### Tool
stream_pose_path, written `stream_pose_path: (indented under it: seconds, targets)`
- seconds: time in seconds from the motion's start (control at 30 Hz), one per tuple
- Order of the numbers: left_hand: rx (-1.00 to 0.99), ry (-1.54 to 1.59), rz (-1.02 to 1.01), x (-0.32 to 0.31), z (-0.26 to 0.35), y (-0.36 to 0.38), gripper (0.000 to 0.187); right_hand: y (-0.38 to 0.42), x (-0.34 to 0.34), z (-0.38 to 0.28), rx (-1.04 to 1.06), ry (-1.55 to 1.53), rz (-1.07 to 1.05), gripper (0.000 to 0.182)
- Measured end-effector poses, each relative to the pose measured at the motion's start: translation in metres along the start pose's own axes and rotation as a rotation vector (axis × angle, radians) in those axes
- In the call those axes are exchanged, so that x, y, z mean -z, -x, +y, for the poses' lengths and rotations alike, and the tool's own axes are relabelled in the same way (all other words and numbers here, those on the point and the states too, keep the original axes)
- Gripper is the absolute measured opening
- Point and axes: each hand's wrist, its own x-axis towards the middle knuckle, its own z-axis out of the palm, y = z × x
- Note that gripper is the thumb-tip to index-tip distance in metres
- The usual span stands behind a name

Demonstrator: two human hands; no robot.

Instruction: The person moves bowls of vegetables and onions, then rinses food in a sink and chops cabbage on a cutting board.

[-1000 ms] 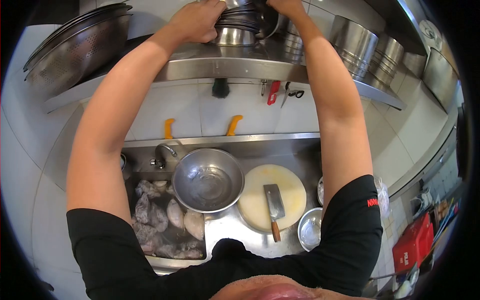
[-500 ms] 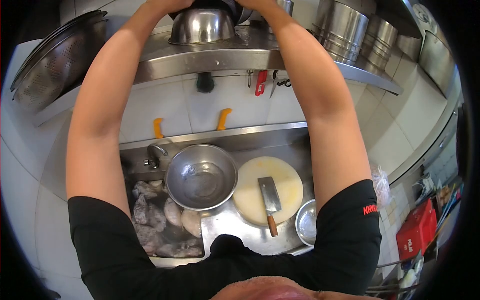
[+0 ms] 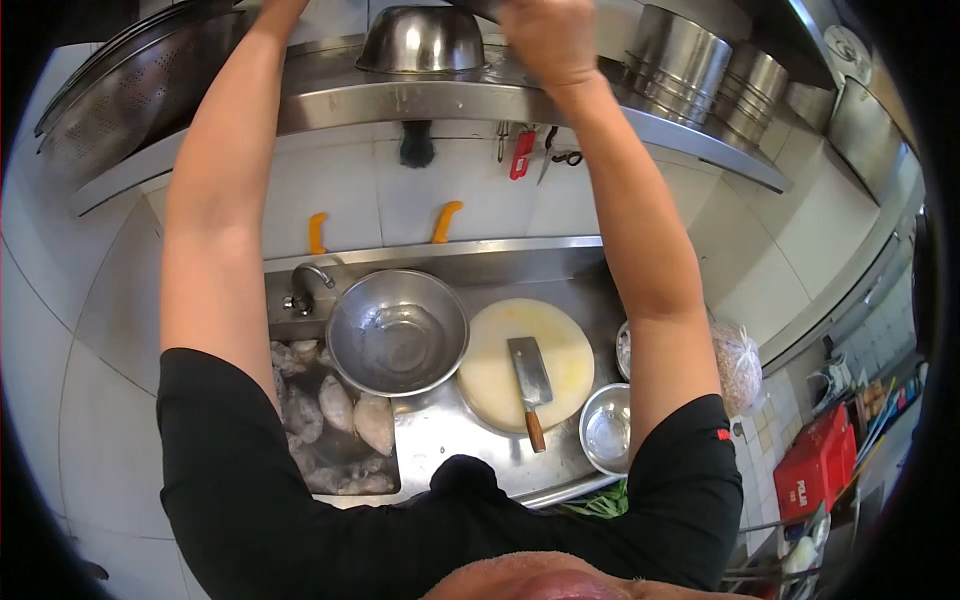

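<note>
Above the shelf, my right hand [image 3: 548, 40] is raised, slightly blurred, with its fingers curled at the edge of a dark object [image 3: 474, 7] that is mostly cut off by the top of the view. My left hand [image 3: 283, 9] reaches up at the top edge; only its base shows and the fingers are out of sight. Between the hands, a steel bowl [image 3: 422, 42] rests upside down on the metal shelf [image 3: 440, 100]. Below, a wide steel basin [image 3: 398, 335] stands by a round cutting board [image 3: 500, 400], on which a cleaver [image 3: 531, 372] lies.
Pale pieces of raw meat or seafood [image 3: 335, 405] lie in the sink at left, beside a tap [image 3: 305, 285]. Perforated colanders [image 3: 140, 100] lean at upper left. Steel canisters [image 3: 675, 65] stand on the shelf's right. A small steel bowl [image 3: 606, 430] sits right of the board.
My hands have moved apart and up from the stacked bowls. The dark item on top is off the upturned bowl. The camera view has shifted slightly.
</note>
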Motion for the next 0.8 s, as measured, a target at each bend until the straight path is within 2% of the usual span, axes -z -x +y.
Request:
stream_pose_path:
  seconds: [0.07, 0.1, 0.13, 0.17, 0.23, 0.27, 0.3, 0.33, 0.4, 0.43, 0.47, 0.5, 0.6, 0.63, 0.67, 0.73, 0.77, 0.8]
  targets:
    - [0.131, 0.147, 0.095, 0.021, 0.007, -0.003, 0.022, -0.003, -0.002, -0.019, 0.118, -0.197, -0.308, 0.010]
    - [0.245, 0.185, 0.102, 0.033, 0.013, -0.003, 0.027, -0.006, -0.006, -0.025, 0.230, -0.258, -0.344, 0.008]
    - [0.234, 0.159, 0.122, 0.048, 0.017, -0.004, 0.030, -0.009, -0.013, -0.028, 0.337, -0.320, -0.381, 0.006]
    - [0.224, 0.133, 0.131, 0.065, 0.019, -0.006, 0.033, -0.020, -0.015, -0.035, 0.197, -0.353, -0.748, 0.007]
    - [0.145, 0.049, 0.073, 0.092, 0.010, -0.012, 0.035, -0.039, -0.008, -0.048, -0.219, -0.231, -1.071, 0.014]
    - [0.074, 0.004, 0.010, 0.100, -0.023, -0.021, 0.035, -0.021, -0.053, -0.020, -0.046, -0.118, -1.158, 0.021]
    - [0.034, 0.024, -0.046, 0.106, -0.035, -0.022, 0.036, -0.023, -0.062, -0.013, 0.602, 0.187, -1.425, 0.023]
    - [0.024, 0.064, -0.108, 0.125, -0.034, -0.011, 0.036, -0.006, -0.078, -0.010, -0.128, 0.035, -1.426, 0.031]
    - [0.040, 0.190, -0.219, 0.164, -0.031, 0.018, 0.036, -0.005, -0.048, -0.007, -0.380, -0.179, -1.115, 0.034]
    - [0.060, 0.266, -0.263, 0.189, -0.027, 0.034, 0.037, 0.003, -0.033, -0.039, -0.495, -0.004, -0.909, 0.035]
    - [0.091, 0.358, -0.307, 0.204, -0.019, 0.054, 0.037, -0.001, 0.003, -0.071, -0.794, -0.136, -0.677, 0.033]
    - [0.134, 0.451, -0.354, 0.216, -0.008, 0.076, 0.037, 0.017, 0.008, -0.083, -0.943, -0.531, -0.211, 0.045]
    - [0.318, 0.693, -0.563, 0.262, 0.036, 0.151, 0.038, 0.057, 0.080, -0.144, -0.967, -0.610, -0.375, 0.062]
    - [0.379, 0.772, -0.656, 0.273, 0.054, 0.176, 0.039, 0.050, 0.149, -0.205, -1.196, -0.836, -0.294, 0.084]
    - [0.440, 0.849, -0.756, 0.283, 0.072, 0.197, 0.039, 0.070, 0.165, -0.229, -1.326, -1.147, -0.095, 0.100]
    - [0.563, 0.971, -0.963, 0.297, 0.105, 0.236, 0.040, 0.123, 0.194, -0.266, -1.393, -1.318, 0.100, 0.097]
    - [0.616, 1.022, -1.057, 0.301, 0.122, 0.254, 0.041, 0.139, 0.229, -0.286, -1.492, -1.286, 0.232, 0.089]
    - [0.671, 1.070, -1.151, 0.306, 0.141, 0.273, 0.041, 0.153, 0.268, -0.307, -1.576, -1.281, 0.321, 0.089]
